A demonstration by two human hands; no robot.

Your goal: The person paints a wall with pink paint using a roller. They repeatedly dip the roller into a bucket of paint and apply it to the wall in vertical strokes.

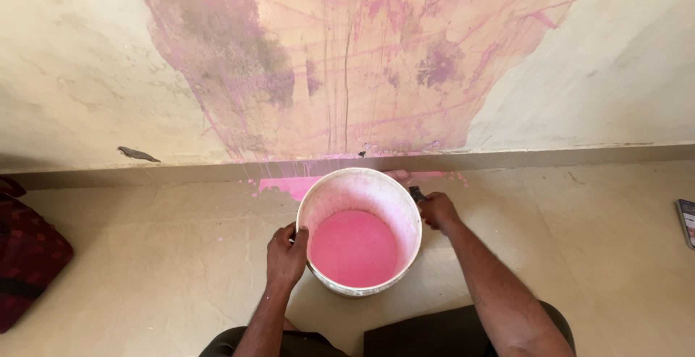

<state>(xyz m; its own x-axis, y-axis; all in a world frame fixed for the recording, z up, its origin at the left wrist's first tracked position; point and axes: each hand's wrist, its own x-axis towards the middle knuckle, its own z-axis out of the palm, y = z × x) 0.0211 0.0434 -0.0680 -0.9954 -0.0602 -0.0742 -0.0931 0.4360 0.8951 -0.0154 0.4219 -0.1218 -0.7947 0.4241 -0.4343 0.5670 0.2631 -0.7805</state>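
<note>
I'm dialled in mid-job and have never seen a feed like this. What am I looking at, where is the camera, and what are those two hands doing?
This is one picture from a camera worn on a person's head, looking down past their knees at the floor. No machine is involved, just two bare hands. Between them stands a white bucket holding pink paint. The left hand grips the bucket's rim. The right hand is at the opposite rim, closed around something dark; too little shows to name it. Behind is a pale wall with a large patch of pink streaks and drips, and pink spills at its foot. A dark red cloth item lies at the far left.
</note>
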